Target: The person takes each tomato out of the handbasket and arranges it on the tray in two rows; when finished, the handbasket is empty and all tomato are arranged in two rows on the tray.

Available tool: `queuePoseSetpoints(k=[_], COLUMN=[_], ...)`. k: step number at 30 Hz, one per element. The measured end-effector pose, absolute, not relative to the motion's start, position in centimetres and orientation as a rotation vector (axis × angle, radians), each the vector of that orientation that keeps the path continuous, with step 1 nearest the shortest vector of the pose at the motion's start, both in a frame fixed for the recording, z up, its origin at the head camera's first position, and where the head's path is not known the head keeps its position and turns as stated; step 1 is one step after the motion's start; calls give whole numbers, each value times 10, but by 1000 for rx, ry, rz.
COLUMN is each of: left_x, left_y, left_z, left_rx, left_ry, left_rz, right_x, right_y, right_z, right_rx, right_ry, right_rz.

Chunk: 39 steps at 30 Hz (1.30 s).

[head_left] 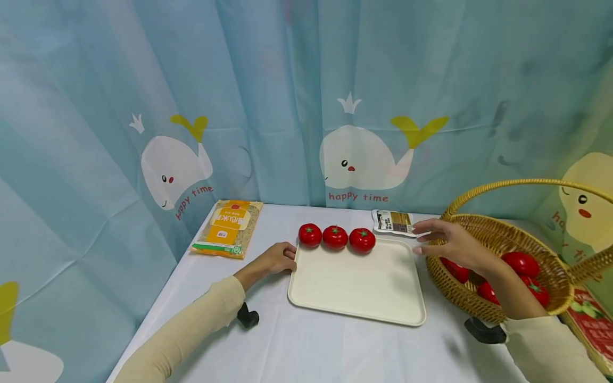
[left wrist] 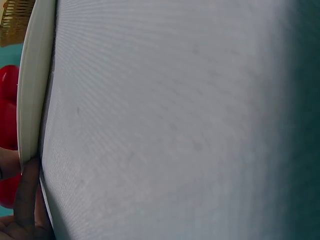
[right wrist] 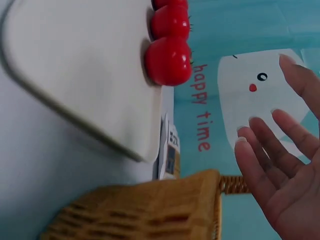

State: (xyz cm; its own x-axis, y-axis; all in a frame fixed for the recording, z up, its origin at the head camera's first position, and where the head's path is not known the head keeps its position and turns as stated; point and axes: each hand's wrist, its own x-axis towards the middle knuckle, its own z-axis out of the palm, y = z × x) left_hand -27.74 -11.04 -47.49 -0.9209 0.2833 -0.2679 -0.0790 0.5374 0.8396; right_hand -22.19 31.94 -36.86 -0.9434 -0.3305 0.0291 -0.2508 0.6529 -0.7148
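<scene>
A cream rectangular tray (head_left: 356,282) lies on the white cloth. Along its far edge sit three red tomatoes (head_left: 335,237) in a row, each with a green stem top. My left hand (head_left: 278,258) pinches the tray's left rim, thumb above and a finger below, as the left wrist view shows. Over the near side of a wicker basket (head_left: 442,287) hovers my right hand (head_left: 455,246), fingers spread and relaxed, holding nothing. Several more red tomatoes (head_left: 521,264) lie inside the basket, partly hidden by the right forearm.
Behind the tray's far right corner lies a small white-and-brown packet (head_left: 394,222). An orange bag of grain (head_left: 227,229) is at the back left. A red printed box (head_left: 591,319) stands right of the basket, whose tall handle (head_left: 517,182) arches up. Blue curtains (head_left: 278,106) hang behind the table.
</scene>
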Motion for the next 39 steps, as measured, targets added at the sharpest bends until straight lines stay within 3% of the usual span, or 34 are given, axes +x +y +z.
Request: queuePoseSetpoints(k=[24, 33, 39], left_x=[-278, -278, -279], left_y=[-110, -111, -111], left_z=[-475, -475, -475], left_rx=[168, 175, 172], left_ry=[2399, 2403, 2405], left_rz=[1334, 1335, 1329], right_x=[-195, -202, -200], right_y=[385, 406, 412], right_z=[-384, -382, -384], right_rx=[-577, -380, -370], right_ry=[2589, 2845, 2694], right_rz=[-1244, -1120, -1154])
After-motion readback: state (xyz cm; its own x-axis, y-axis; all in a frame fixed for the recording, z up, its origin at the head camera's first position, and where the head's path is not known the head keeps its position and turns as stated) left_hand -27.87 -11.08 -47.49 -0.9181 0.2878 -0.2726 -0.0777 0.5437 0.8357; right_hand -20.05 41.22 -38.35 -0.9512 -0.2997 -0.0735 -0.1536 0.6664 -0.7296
